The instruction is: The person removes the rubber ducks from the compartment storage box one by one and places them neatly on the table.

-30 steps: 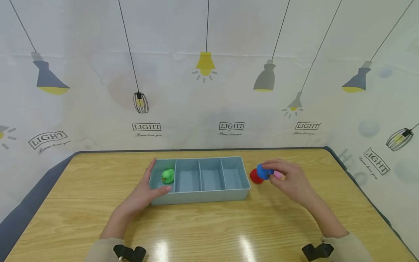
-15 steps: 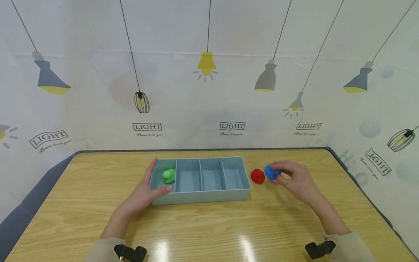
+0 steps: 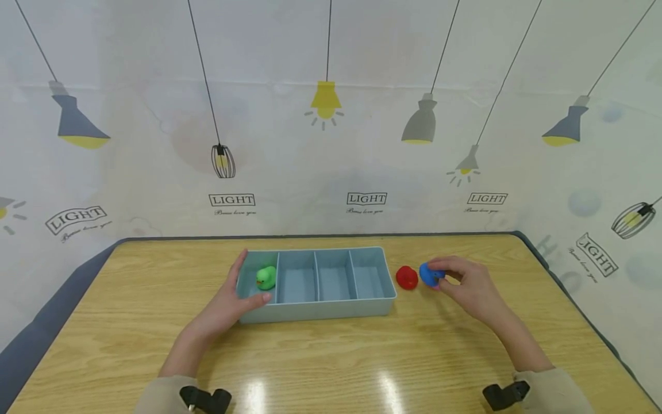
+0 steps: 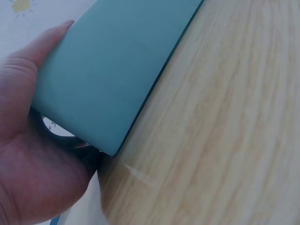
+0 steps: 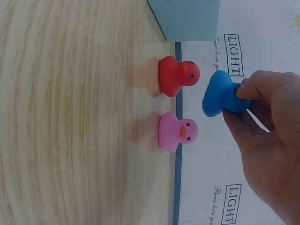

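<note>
My right hand (image 3: 473, 290) pinches a blue rubber duck (image 3: 429, 275) by its head, between thumb and fingers. In the right wrist view that duck is held up off the table. Below it, a pink rubber duck (image 5: 173, 132) stands on the wood; from the head view it is nearly hidden. A red rubber duck (image 3: 407, 278) stands between the pink one and a blue-grey divided tray (image 3: 320, 312). My left hand (image 3: 224, 305) grips the tray's left end, thumb over the front rim and fingers at the far corner. A green rubber duck (image 3: 266, 278) sits in the leftmost compartment.
The wooden table (image 3: 320, 362) reaches back to a pale wall cloth (image 3: 279, 144) printed with lamps. Thin dividers part the tray into a row of compartments. Black wrist straps (image 3: 507, 395) show at both sleeves.
My right hand has moved a little to the right with the blue duck, away from over the red duck to above the pink one. The left hand and tray have stayed put.
</note>
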{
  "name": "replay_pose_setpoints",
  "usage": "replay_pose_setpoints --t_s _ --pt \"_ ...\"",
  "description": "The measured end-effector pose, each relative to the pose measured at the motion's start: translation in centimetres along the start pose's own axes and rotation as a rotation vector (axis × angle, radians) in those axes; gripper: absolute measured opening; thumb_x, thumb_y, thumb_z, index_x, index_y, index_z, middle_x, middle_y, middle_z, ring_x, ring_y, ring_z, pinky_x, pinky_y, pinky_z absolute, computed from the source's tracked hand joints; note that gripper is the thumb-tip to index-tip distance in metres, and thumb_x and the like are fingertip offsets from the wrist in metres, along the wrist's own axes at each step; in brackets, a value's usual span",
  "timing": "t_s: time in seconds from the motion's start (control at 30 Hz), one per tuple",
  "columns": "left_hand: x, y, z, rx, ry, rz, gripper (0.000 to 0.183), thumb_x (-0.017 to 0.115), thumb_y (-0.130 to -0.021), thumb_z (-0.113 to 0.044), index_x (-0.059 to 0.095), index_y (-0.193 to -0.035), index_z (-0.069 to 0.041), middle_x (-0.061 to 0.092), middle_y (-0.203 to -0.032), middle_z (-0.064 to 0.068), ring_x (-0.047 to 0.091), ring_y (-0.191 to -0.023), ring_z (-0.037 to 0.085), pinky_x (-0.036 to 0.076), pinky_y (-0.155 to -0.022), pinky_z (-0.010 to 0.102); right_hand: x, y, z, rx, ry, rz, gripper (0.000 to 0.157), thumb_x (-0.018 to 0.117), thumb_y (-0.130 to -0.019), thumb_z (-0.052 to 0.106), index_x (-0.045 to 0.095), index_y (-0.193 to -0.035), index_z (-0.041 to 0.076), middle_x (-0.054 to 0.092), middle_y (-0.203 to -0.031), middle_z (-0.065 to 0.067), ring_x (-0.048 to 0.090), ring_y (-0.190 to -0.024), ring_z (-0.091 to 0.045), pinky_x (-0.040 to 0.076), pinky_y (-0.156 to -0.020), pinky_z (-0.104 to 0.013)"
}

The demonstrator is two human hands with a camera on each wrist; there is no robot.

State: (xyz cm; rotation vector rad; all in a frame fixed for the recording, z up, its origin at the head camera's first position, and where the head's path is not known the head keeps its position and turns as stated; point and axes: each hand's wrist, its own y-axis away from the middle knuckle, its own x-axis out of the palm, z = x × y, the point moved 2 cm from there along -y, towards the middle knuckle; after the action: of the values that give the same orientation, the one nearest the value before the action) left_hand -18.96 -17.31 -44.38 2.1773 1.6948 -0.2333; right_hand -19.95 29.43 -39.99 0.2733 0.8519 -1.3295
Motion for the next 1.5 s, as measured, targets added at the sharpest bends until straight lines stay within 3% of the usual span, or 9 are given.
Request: replay_pose_setpoints --t_s 0.2,0.53,0.77,0.97,1.03,1.17,1.33,1.4,1.5 --pt "0.0 0.1 0.0 0.0 0.005 0.003 0.11 0.075 -0.094 -0.036 -0.01 -0.165 -0.031 -0.009 -0.169 0.023 -0.006 -0.152 0.05 0.006 -0.115 0.072 0.0 0.2 -0.1 -0.018 0.017 -0.015 0.03 0.073 -0.085 -0.016 0.075 -0.112 -0.005 0.07 -0.118 -0.02 0.065 -0.111 -0.04 0.054 -0.092 -0.045" --pt "0.0 0.1 0.0 -0.005 0.0 0.003 0.111 0.075 -0.094 -0.037 -0.01 -0.165 -0.032 -0.008 -0.169 0.024 -0.006 -0.152 0.051 0.006 -0.116 0.072 -0.2 0.2 0.0 -0.009 0.029 -0.02 0.03 0.072 -0.084 -0.016 0.075 -0.112 -0.004 0.07 -0.118 -0.02 0.066 -0.112 -0.04 0.053 -0.092 -0.05" --pt "0.0 0.0 -0.1 0.007 -0.008 0.0 0.111 0.075 -0.094 -0.039 -0.01 -0.165 -0.032 -0.008 -0.169 0.024 -0.006 -0.152 0.05 0.006 -0.116 0.072 -0.2 0.2 0.0 -0.023 0.029 -0.03 0.03 0.072 -0.084 -0.017 0.075 -0.111 -0.004 0.07 -0.117 -0.02 0.065 -0.111 -0.041 0.052 -0.092 -0.019" --pt "0.0 -0.1 0.0 0.017 -0.011 0.0 0.111 0.075 -0.094 -0.037 -0.009 -0.165 -0.029 -0.007 -0.169 0.023 -0.004 -0.152 0.049 0.007 -0.116 0.071 -0.3 0.3 -0.1 -0.024 0.029 -0.02 0.029 0.071 -0.084 -0.018 0.074 -0.111 -0.007 0.069 -0.118 -0.023 0.065 -0.112 -0.043 0.054 -0.092 -0.047" --pt "0.0 0.0 0.1 0.014 -0.009 0.001 0.111 0.075 -0.094 -0.038 -0.009 -0.165 -0.029 -0.007 -0.169 0.024 -0.004 -0.152 0.05 0.007 -0.116 0.071 -0.3 0.4 -0.1 -0.02 0.026 -0.017 0.029 0.07 -0.085 -0.018 0.074 -0.111 -0.007 0.069 -0.118 -0.023 0.065 -0.112 -0.043 0.053 -0.092 -0.049" --pt "0.0 -0.1 0.2 0.01 -0.007 0.001 0.112 0.076 -0.093 -0.039 -0.009 -0.165 -0.03 -0.007 -0.169 0.024 -0.004 -0.152 0.05 0.007 -0.116 0.072 -0.4 0.4 -0.1 -0.02 0.029 -0.015 0.029 0.069 -0.086 -0.018 0.074 -0.112 -0.006 0.069 -0.118 -0.021 0.066 -0.112 -0.042 0.054 -0.093 -0.044" --pt "0.0 -0.1 0.1 0.002 -0.003 0.0 0.112 0.076 -0.093 -0.038 -0.01 -0.165 -0.03 -0.008 -0.169 0.024 -0.005 -0.152 0.05 0.006 -0.116 0.071 -0.8 0.3 -0.1 -0.01 0.039 -0.015 0.029 0.069 -0.087 -0.017 0.074 -0.112 -0.005 0.069 -0.119 -0.021 0.065 -0.113 -0.041 0.051 -0.094 -0.019" --pt "0.0 0.0 0.1 0.001 -0.001 0.002 0.112 0.076 -0.094 -0.037 -0.01 -0.165 -0.03 -0.009 -0.169 0.024 -0.006 -0.152 0.05 0.006 -0.116 0.072 -1.1 0.2 -0.2 -0.002 0.049 -0.018 0.029 0.068 -0.087 -0.018 0.074 -0.112 -0.005 0.069 -0.119 -0.021 0.065 -0.114 -0.041 0.052 -0.094 -0.022" --pt "0.0 0.0 0.1 0.002 0.0 0.004 0.111 0.076 -0.094 -0.036 -0.01 -0.165 -0.03 -0.009 -0.169 0.023 -0.006 -0.152 0.05 0.006 -0.116 0.072 -1.5 0.2 -0.4 0.009 0.077 -0.025 0.029 0.068 -0.086 -0.018 0.074 -0.112 -0.006 0.069 -0.12 -0.022 0.065 -0.114 -0.042 0.054 -0.094 -0.039"
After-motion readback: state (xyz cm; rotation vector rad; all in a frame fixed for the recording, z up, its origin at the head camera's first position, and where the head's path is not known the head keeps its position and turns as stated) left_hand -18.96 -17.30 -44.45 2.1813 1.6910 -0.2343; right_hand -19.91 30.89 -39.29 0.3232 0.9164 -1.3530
